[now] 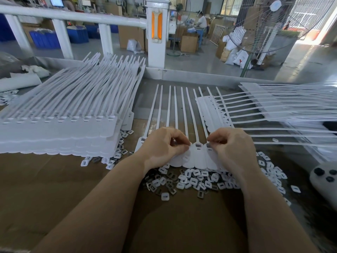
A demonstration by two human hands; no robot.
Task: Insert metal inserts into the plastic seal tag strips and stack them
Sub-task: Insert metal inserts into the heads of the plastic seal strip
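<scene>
Seal tag strip (197, 157) flat on bench (54, 179), light and floppy, best held at stiff tag heads; left hand (160, 145) and right hand (231, 145) both pinch at head slots, likely seating small slippery inserts (200, 181).

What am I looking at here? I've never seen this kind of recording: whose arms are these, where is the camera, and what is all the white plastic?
There is no machine. A person wears a camera on the head, so the single picture looks forward and down at their own bare arms.

On the table in front of them lies a strip of white seal tags, its thin tails pointing away. The left hand and right hand both work with pinched fingertips at the tag heads, each seemingly pressing in a small insert; the fingers hide the details.

Near the wrists lies a loose pile of inserts. A tall stack of strips sits to the left, and another stack to the right.
</scene>
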